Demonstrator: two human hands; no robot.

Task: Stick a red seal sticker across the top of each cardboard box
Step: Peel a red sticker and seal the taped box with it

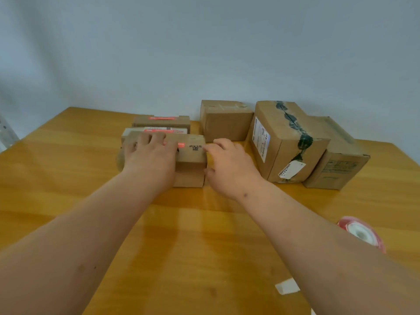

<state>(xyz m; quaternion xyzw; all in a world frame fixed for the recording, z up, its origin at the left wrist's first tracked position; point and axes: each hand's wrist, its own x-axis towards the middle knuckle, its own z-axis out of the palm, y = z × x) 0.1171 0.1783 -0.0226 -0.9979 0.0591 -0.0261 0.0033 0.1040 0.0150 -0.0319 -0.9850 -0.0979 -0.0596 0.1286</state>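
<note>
A small cardboard box (191,160) stands on the wooden table (68,178) in front of me, with a red seal sticker (179,144) across its top. My left hand (150,155) lies flat on the box top, partly over the sticker. My right hand (229,164) is at the box's right end, fingertips touching its upper edge and thumb near its side. Behind it lie two flat boxes, the nearer (159,130) and the farther (162,121), each with a red sticker on top.
Three larger boxes stand to the right: a plain one (225,123), a tall one with dark tape (288,142) and one behind it (336,164). A red sticker roll (361,233) lies at the right, a white backing scrap (287,286) near the front edge.
</note>
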